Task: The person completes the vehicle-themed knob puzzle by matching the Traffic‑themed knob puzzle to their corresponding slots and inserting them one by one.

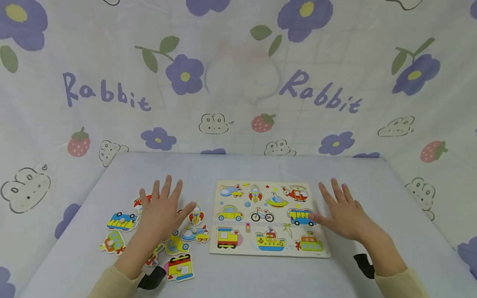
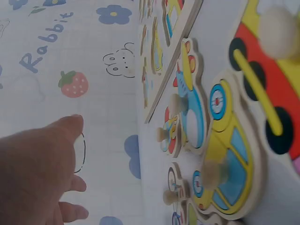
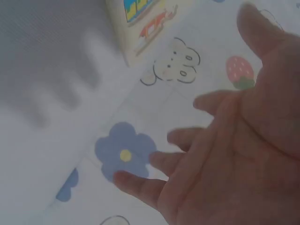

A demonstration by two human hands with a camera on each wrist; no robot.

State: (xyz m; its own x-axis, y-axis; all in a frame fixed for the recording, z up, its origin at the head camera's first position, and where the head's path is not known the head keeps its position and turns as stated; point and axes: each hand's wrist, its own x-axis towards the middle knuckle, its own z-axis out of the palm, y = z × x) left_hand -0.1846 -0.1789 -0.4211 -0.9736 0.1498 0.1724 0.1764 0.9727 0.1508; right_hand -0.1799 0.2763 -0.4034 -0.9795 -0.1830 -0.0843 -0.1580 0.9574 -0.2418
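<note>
My left hand (image 1: 164,211) is spread above a cluster of knobbed wooden puzzle pieces, fingers straight, holding nothing. Around it lie a blue bus piece (image 1: 123,225), a green submarine piece (image 1: 113,240), a train piece (image 1: 179,269), a yellow car piece (image 2: 239,145), an airplane piece (image 2: 193,112) and a rocket piece (image 1: 196,216). A red piece (image 1: 139,203) and others are partly hidden by the hand and forearm. My right hand (image 1: 343,215), also spread and holding nothing, is by the right edge of the puzzle board (image 1: 249,243); its thumb overlaps the printed bus in the head view.
The board lies flat in mid-table, with vehicle pictures in its recesses. Both wrists wear black straps (image 1: 364,265). A white table (image 1: 261,277) meets a patterned cloth (image 1: 238,95) hanging behind and at the sides.
</note>
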